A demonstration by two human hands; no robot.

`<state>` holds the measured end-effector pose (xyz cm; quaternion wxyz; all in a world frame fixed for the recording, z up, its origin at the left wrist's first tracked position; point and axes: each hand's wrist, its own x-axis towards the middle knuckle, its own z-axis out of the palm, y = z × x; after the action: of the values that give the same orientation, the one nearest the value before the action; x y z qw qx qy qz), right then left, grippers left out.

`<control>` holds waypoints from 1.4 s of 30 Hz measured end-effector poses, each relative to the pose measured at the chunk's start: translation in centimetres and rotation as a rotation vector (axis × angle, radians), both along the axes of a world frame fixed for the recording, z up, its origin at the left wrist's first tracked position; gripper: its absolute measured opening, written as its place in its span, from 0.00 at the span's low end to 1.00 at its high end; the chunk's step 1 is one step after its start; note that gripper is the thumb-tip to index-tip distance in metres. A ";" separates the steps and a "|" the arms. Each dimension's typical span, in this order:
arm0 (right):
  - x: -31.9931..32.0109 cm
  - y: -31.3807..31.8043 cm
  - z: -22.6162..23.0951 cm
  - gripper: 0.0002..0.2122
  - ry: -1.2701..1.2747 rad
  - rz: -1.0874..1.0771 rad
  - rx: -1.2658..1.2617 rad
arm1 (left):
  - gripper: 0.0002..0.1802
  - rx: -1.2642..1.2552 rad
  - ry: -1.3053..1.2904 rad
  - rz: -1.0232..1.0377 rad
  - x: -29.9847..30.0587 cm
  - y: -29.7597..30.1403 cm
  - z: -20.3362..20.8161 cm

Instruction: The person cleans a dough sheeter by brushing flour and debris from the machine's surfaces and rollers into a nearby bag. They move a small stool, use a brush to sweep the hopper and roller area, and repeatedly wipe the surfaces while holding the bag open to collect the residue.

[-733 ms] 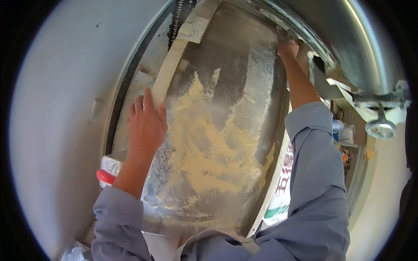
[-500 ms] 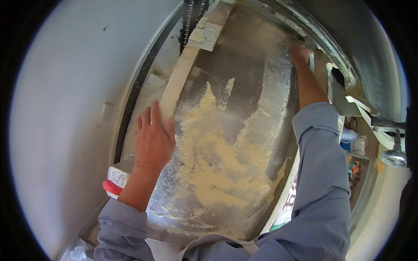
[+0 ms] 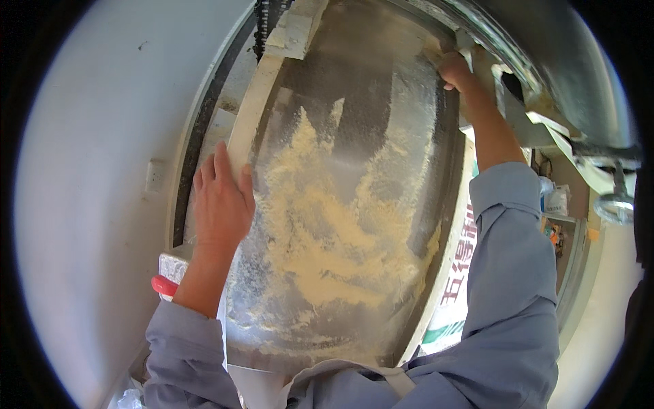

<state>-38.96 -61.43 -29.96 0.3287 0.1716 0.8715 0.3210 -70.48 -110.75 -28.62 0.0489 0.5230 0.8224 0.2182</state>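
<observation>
A metal worktop (image 3: 354,102) stretches away in front of me, dusted with pale yellow flour (image 3: 320,245) that lies thickest in the near middle. My left hand (image 3: 221,201) is open, fingers extended, resting on the pale raised rail (image 3: 251,123) along the worktop's left side. At the far right edge, my right hand (image 3: 455,71) is closed; a blurred tan shape shows beside its fingers, but I cannot make out what it grips. A thinner streak of flour runs along the right side towards that hand.
A white wall (image 3: 88,170) with a socket (image 3: 155,175) stands on the left. By my left forearm is a red handle (image 3: 163,286). A large curved metal machine (image 3: 572,61) with a small handwheel (image 3: 614,208) overhangs the right. Below it, shelves hold bags; a printed white sack (image 3: 458,286) lies beside the worktop.
The view has shifted, so the worktop sits further left and higher. My right hand stays at the far right edge but is turned, its fist showing more. My left hand remains on the rail.
</observation>
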 end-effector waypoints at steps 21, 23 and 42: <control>-1.8 -27.1 12.8 0.16 1.314 -0.689 -0.449 | 0.28 0.006 -0.041 0.059 0.5 -0.3 0.5; -3.4 -19.7 9.5 0.15 1.422 -0.790 -0.259 | 0.29 -0.018 -0.035 0.061 0.4 -0.3 0.4; -6.6 3.2 0.6 0.11 0.179 -0.533 0.005 | 0.30 -0.099 -0.065 0.044 0.2 0.4 0.6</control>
<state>-45.55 -58.20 -29.39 0.3226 0.4233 0.8204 0.2092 -70.27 -110.36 -27.98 0.0965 0.4946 0.8415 0.1950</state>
